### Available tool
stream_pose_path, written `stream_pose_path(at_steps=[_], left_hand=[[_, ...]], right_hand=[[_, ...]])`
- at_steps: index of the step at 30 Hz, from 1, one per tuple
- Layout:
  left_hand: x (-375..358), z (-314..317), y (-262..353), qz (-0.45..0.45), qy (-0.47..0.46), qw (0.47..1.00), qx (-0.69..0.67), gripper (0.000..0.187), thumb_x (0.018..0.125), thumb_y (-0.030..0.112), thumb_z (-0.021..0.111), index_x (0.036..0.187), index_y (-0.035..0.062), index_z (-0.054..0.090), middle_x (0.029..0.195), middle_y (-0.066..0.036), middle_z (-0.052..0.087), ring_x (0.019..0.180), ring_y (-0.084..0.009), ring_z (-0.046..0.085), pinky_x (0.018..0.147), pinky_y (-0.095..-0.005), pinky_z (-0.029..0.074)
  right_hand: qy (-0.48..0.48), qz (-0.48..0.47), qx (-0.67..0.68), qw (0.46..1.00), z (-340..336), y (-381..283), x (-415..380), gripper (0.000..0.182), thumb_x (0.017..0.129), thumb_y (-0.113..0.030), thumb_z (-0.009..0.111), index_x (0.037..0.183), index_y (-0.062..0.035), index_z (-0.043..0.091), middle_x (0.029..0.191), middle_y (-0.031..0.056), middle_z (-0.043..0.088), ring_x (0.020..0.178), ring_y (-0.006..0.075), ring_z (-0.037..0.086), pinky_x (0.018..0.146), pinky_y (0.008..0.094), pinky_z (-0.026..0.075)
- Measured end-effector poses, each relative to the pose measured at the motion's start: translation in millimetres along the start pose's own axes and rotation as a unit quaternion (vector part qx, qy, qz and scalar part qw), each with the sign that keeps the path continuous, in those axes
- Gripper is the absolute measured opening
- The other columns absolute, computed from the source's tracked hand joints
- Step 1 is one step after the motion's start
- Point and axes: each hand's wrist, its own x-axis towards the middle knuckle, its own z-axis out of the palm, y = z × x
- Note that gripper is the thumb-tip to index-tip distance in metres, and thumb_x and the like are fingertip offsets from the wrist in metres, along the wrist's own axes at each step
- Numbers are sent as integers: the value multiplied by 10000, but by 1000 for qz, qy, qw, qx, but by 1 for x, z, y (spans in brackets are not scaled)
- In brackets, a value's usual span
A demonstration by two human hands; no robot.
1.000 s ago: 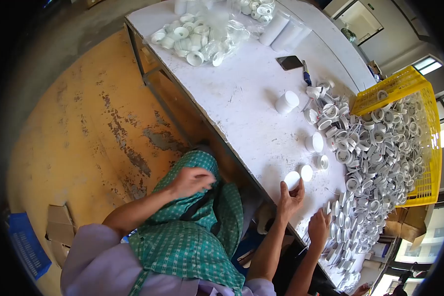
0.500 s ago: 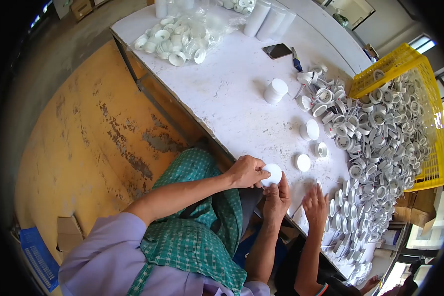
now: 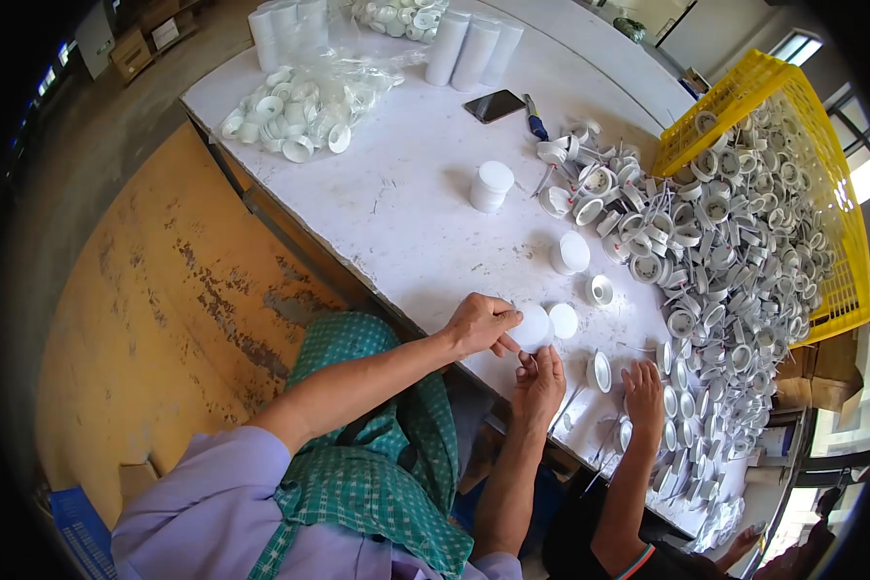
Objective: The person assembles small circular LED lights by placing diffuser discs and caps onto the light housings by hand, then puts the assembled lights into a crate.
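Observation:
My left hand (image 3: 479, 325) pinches a thin white round disc (image 3: 532, 331) between thumb and fingers, over the table's near edge. From below, my right hand (image 3: 539, 385) has its fingertips at the disc's lower rim, thumb and fingers drawn together. Just beyond the disc lies another white round piece (image 3: 563, 320), partly overlapped by it in view. Farther off are a small white ring-shaped cup (image 3: 599, 289), a short stack of white discs (image 3: 570, 253) and a taller stack (image 3: 491, 188). A white cup (image 3: 599, 371) stands on edge right of my right hand.
Many white lamp housings (image 3: 686, 232) with wires spill from a yellow crate (image 3: 831, 300). A co-worker's hand (image 3: 644, 394) is close on the right. A phone (image 3: 495, 106), a blue-handled knife (image 3: 535, 120), bagged white cups (image 3: 295, 111) and white rolls (image 3: 474, 53) lie farther back.
The view has shifted, moving the table's items left in the picture. Both hands have carried the disc closer to the white piece beyond. The co-worker's hand has moved from the cup, which now shows.

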Motion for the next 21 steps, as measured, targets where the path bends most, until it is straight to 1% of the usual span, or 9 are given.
stream_pose_path(at_steps=[2,5,9,12,16,18,19,20,21], left_hand=[[7,-2,5,-4,11,1000,-2,301,898,130,560,1025,-143,570,864,-207,646,679,-225,683,469,-249,538],[14,-4,7,-8,24,1000,-15,264,878,103,583,996,-133,570,869,-206,646,681,-225,682,469,-250,538],[10,-1,7,-22,24,999,-20,226,836,66,624,965,-114,578,842,-188,655,655,-210,674,471,-246,538],[6,1,2,-25,16,999,-12,230,836,65,624,970,-116,580,831,-186,655,627,-198,666,473,-245,540],[-3,3,6,-21,8,1000,4,236,856,70,601,981,-129,583,801,-183,653,613,-187,663,470,-249,540],[-7,4,9,-21,4,1000,12,237,869,74,580,982,-134,582,791,-182,651,617,-189,665,470,-251,541],[-8,5,9,-22,-1,1000,20,241,881,78,560,983,-139,581,782,-180,650,621,-190,666,470,-253,542],[-8,5,8,-22,-2,1000,20,241,881,78,560,983,-139,581,782,-180,650,621,-190,666,470,-253,542],[-9,5,6,-25,-19,999,44,245,889,83,545,980,-142,580,788,-183,649,636,-194,670,480,-253,545]], right_hand=[[15,-9,-9,1000,-2,-1,7,185,918,-151,558,1021,1,580,790,31,618,696,110,609,548,211,446],[102,-159,-159,969,-9,-1,27,208,895,-157,593,998,24,592,814,65,623,694,115,603,567,220,479],[99,-198,-176,959,-21,4,51,201,889,-147,602,975,34,583,809,71,612,692,116,593,569,225,490],[141,-210,-207,945,-21,7,59,217,880,-144,617,973,46,569,832,79,596,700,122,585,580,224,499],[166,-226,-236,930,-20,2,50,295,885,-191,613,1056,44,557,877,75,581,686,115,569,567,221,489],[162,-266,-317,896,-17,-1,31,326,889,-213,607,1093,38,562,869,59,584,656,94,548,530,209,457],[146,-221,-291,919,-11,-4,20,317,887,-212,609,1098,23,576,835,45,589,628,78,526,502,198,425],[147,-222,-291,919,-4,-8,11,317,887,-212,609,1098,23,576,835,45,589,628,78,526,502,198,425],[93,-138,-209,964,2,-11,1,291,893,-215,603,1079,7,588,802,26,581,629,71,519,490,194,409]])
